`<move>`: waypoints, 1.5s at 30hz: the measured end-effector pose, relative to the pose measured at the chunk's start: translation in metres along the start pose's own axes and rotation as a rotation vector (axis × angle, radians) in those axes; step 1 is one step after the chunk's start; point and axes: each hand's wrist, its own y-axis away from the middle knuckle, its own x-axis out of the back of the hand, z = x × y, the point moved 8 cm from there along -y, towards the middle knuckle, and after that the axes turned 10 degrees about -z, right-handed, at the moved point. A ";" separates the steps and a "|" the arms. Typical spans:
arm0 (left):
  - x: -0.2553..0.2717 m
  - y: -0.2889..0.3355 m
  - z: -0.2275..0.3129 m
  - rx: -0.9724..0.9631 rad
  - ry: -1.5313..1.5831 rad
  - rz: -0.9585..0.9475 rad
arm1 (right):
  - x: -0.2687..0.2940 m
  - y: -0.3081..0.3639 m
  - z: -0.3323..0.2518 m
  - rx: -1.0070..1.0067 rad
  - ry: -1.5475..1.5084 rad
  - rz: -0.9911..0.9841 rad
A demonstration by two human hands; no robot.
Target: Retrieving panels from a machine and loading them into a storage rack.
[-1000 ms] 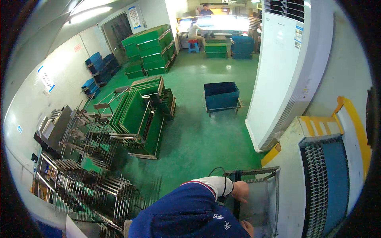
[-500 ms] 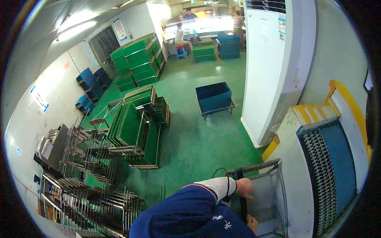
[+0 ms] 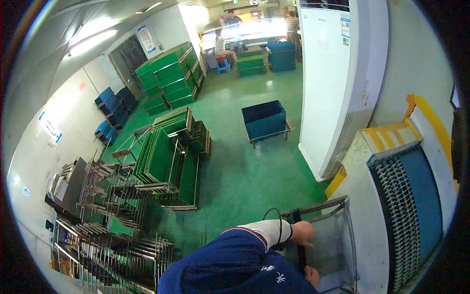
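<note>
My left hand (image 3: 303, 232) reaches over a dark bar (image 3: 301, 256) at the left side of a metal rack (image 3: 350, 245), its fingers bent down over it. A black cord loops from its white cuff. Nearer the lower edge, my right hand (image 3: 312, 276) is curled at the same bar; its forearm is hidden behind my blue sleeve (image 3: 235, 267). Inside the rack's frame is a greyish, see-through-looking surface (image 3: 330, 240). What lies under my palms is hidden.
Right of the rack stands a machine with a roller opening (image 3: 399, 220). A tall white cabinet unit (image 3: 325, 88) rises beyond. A rack of blue panels (image 3: 264, 122) stands on the floor; green panels (image 3: 159, 154) and bare metal racks (image 3: 112, 245) fill the left. Several people work far back.
The view has shifted very slightly. Both hands stay at nearly the same place on the rack.
</note>
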 end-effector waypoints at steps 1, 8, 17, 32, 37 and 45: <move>0.008 0.004 0.003 0.005 0.001 -0.005 | 0.005 0.003 -0.012 0.041 -0.008 -0.001; 0.007 0.004 -0.001 -0.022 0.065 0.052 | -0.006 -0.016 0.016 0.072 0.074 -0.023; 0.013 0.012 0.007 0.016 0.059 -0.061 | 0.010 0.004 -0.025 0.048 0.002 0.079; -0.004 0.011 0.011 -0.142 -0.055 0.073 | 0.008 0.024 -0.047 0.088 -0.191 0.122; 0.000 0.015 0.013 -0.222 -0.110 0.196 | 0.007 0.015 -0.032 0.106 -0.103 0.163; 0.016 0.030 0.020 -0.294 -0.094 0.377 | 0.003 0.007 -0.007 0.138 -0.176 0.215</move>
